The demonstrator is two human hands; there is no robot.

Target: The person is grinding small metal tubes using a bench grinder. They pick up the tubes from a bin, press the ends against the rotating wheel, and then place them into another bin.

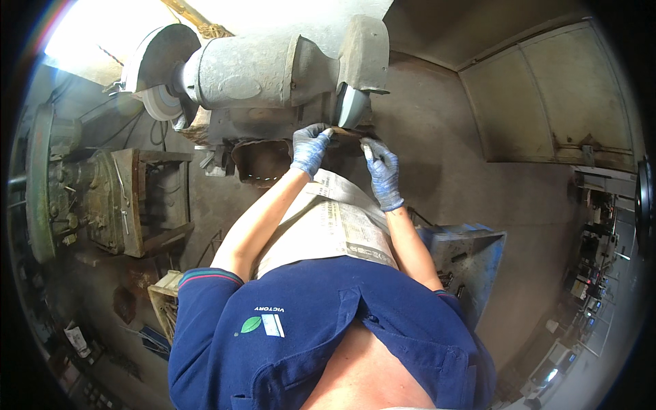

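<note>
i saw the left hand [311, 149] pinching a thin brown piece [347, 132] just below the right grinding wheel's [352, 108] near edge; the right hand's [384, 175] fingers sat narrow by its other end, grip unclear to me. a guard [365, 55] bounded the far side, a blue bin [490, 277] the near right; floor [441, 157] stretched right.

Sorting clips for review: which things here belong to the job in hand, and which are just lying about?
Seemingly in the job:
left hand and right hand, gloved, near the right wheel; what lies between them is unclear
grinder
newspaper over the lap

Seemingly just about:
machine at left
crate
blue bin, role uncertain
</note>
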